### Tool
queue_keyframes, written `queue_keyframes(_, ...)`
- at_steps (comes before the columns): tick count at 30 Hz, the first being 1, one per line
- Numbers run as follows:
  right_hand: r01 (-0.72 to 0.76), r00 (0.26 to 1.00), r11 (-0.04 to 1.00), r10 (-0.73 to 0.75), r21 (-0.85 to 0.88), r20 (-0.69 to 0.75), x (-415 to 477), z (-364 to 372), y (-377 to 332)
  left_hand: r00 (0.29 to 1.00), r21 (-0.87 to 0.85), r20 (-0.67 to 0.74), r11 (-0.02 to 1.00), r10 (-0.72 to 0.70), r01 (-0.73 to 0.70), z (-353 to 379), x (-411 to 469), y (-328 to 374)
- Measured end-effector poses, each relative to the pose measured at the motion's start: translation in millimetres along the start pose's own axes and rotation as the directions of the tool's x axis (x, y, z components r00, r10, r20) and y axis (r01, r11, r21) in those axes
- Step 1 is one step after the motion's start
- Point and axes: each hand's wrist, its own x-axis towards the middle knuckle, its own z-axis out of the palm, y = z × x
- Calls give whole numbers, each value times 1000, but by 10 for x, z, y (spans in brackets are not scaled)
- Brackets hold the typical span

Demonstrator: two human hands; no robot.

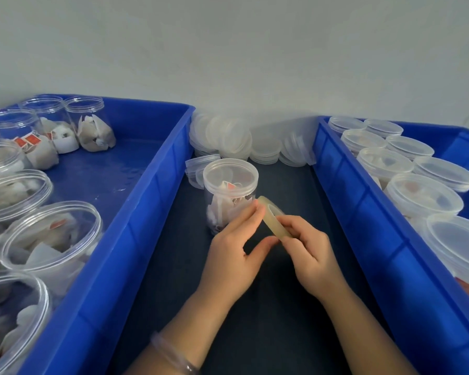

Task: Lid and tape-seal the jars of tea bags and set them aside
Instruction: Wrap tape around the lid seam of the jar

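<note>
While the lidded jar of tea bags stood on the dark surface between the left bin and the right bin, nearer the far edge, I held the tape roll just in front of it. My right hand gripped the roll's lower end, fingers curled round it; my left hand pinched its upper part between thumb and fingertips. Loose lids lay stacked along the far edge.

Soft, even, cool light; shadows faint. Pale glare on floor of blue bin. Wide-angle bending toward frame edges; nearest open jars blurred, whole picture slightly soft.
</note>
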Motion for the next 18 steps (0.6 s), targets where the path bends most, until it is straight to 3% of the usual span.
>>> queue_keyframes(4,0,1000,999,0,-49,1,-16,53,7,990,-31,-139,999,6,-10,-26,7,-14)
queue_keyframes(7,12,1000,992,-13,-127,-6,-47,76,28,984,-191,-126,976,-128,103,-49,26,-13)
queue_keyframes(11,49,998,967,-58,-250,-27,-56,86,64,959,-260,-154,946,-238,194,-22,40,-15)
queue_keyframes(18,10,999,964,-21,-265,-37,-51,92,71,948,-202,-90,938,-306,284,-21,40,-27)
